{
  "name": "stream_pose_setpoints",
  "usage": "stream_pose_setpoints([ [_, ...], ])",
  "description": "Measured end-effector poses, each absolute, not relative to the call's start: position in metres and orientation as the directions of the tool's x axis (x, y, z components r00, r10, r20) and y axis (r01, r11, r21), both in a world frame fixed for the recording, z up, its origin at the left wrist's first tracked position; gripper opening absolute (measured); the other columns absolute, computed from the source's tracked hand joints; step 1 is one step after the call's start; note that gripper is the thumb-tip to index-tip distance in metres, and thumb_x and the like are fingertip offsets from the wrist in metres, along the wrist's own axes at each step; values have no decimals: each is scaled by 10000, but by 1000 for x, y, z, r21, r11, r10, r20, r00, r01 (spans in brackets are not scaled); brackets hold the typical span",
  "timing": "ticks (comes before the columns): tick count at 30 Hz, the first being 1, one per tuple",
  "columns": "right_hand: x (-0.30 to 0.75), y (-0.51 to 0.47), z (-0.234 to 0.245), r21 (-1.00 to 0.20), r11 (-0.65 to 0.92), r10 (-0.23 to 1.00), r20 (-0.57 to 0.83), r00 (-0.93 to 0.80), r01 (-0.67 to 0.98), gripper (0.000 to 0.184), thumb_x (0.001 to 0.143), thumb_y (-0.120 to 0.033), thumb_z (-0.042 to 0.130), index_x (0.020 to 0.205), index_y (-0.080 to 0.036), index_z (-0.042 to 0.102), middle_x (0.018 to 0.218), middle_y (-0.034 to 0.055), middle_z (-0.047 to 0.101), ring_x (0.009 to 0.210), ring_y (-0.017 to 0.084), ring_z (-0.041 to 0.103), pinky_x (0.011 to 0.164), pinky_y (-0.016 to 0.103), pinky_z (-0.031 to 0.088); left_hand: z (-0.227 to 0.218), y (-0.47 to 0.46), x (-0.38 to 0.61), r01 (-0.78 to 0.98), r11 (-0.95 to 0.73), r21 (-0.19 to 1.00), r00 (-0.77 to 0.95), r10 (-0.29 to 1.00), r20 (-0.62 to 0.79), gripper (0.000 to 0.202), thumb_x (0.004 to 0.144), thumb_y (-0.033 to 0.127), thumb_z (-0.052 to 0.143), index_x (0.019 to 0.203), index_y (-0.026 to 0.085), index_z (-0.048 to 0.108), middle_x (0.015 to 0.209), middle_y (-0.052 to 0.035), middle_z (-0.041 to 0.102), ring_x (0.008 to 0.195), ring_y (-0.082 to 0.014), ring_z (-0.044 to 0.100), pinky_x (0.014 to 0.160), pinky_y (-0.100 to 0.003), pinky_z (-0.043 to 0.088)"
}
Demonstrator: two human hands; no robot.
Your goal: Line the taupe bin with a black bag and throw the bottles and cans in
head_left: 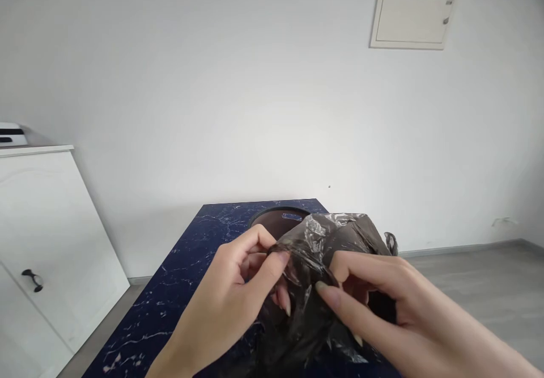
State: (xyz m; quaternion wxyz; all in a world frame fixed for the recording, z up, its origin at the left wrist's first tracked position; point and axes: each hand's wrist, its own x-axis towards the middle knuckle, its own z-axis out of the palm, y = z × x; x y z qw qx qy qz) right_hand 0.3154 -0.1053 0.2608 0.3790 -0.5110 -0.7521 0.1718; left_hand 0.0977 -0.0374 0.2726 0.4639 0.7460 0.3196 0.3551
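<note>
Both hands grip a thin, dark, see-through plastic bag (304, 310) over the near part of the table. My left hand (238, 287) pinches its edge between thumb and fingers, with some fingertips showing through or behind the film. Further right, my right hand (378, 298) pinches another stretch of the bag's edge, thumb pressed against the fingers. The bag is crumpled, and part of it rises behind the hands. Just beyond stands a round, dark bin (276, 219) with a handle slot in its wall; hands and bag hide its lower part.
The table (170, 293) has a dark blue marbled top and reaches toward a white wall (238, 106). A white cabinet (55, 242) with a black handle stands at left, a white device (12, 134) on it. Grey floor (476, 293) shows at right.
</note>
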Motion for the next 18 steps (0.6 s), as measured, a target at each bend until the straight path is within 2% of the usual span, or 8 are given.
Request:
stream_pose_setpoints([
  [2, 323, -107, 261, -687, 390, 912, 381, -152, 613, 381, 1071, -447, 487, 743, -254, 495, 644, -30, 526, 591, 142, 500, 524, 235, 415, 270, -34, 92, 262, -479, 837, 463, 824, 326, 279, 1061, 439, 557, 857, 257, 611, 734, 25, 720, 670, -149, 711, 641, -245, 559],
  [4, 330, -109, 260, -711, 375, 919, 370, -137, 595, 371, 1073, -486, 498, 785, -258, 541, 670, -25, 527, 615, 149, 502, 534, 236, 421, 267, -34, 89, 400, -623, 672, 367, 781, 506, 219, 1027, 368, 575, 837, 262, 595, 811, 14, 719, 708, -159, 697, 652, -270, 552],
  [6, 335, -110, 259, -730, 372, 918, 381, -111, 573, 349, 1069, -512, 513, 836, -261, 578, 723, -16, 539, 646, 153, 501, 549, 236, 431, 265, -39, 90, 485, -706, 516, 266, 681, 682, 113, 956, 295, 626, 863, 270, 568, 929, 0, 722, 823, -178, 706, 748, -301, 568],
  [8, 337, -111, 259, -753, 380, 913, 398, -88, 538, 335, 1059, -530, 535, 863, -263, 591, 770, -8, 537, 675, 157, 486, 568, 238, 439, 265, -49, 96, 492, -716, 495, 194, 644, 740, 162, 887, 293, 686, 999, 293, 569, 1066, -16, 720, 994, -213, 719, 872, -336, 587],
  [11, 335, -113, 264, -826, 355, 933, 340, -115, 438, 343, 1038, -551, 582, 857, -260, 601, 824, 3, 539, 729, 166, 486, 602, 242, 455, 264, -58, 108, 480, -643, 597, 222, 747, 626, 510, 825, 369, 768, 1270, 322, 522, 1179, -39, 729, 1106, -261, 726, 879, -358, 613],
  [12, 333, -114, 266, -864, 332, 943, 304, -133, 379, 349, 1028, -557, 604, 849, -257, 608, 829, 4, 537, 742, 167, 490, 617, 244, 463, 263, -58, 111, 496, -612, 616, 256, 781, 570, 526, 830, 380, 765, 1296, 320, 528, 1193, -44, 735, 1089, -268, 733, 859, -364, 616],
  [16, 329, -117, 273, -986, 164, 974, 168, -150, -36, 384, 944, -555, 725, 769, -239, 593, 799, -1, 535, 743, 165, 513, 663, 264, 499, 255, -36, 109, 581, -519, 627, 398, 853, 337, 175, 894, 252, 623, 1046, 278, 706, 1116, -39, 762, 986, -266, 739, 854, -376, 582],
  [18, 333, -115, 272, -971, 98, 981, 130, -141, -217, 414, 892, -528, 778, 719, -237, 541, 727, -14, 518, 666, 157, 504, 640, 282, 504, 254, -23, 100, 561, -463, 686, 446, 867, 221, 226, 879, 169, 565, 982, 267, 740, 1039, -27, 776, 948, -255, 744, 836, -349, 566],
])
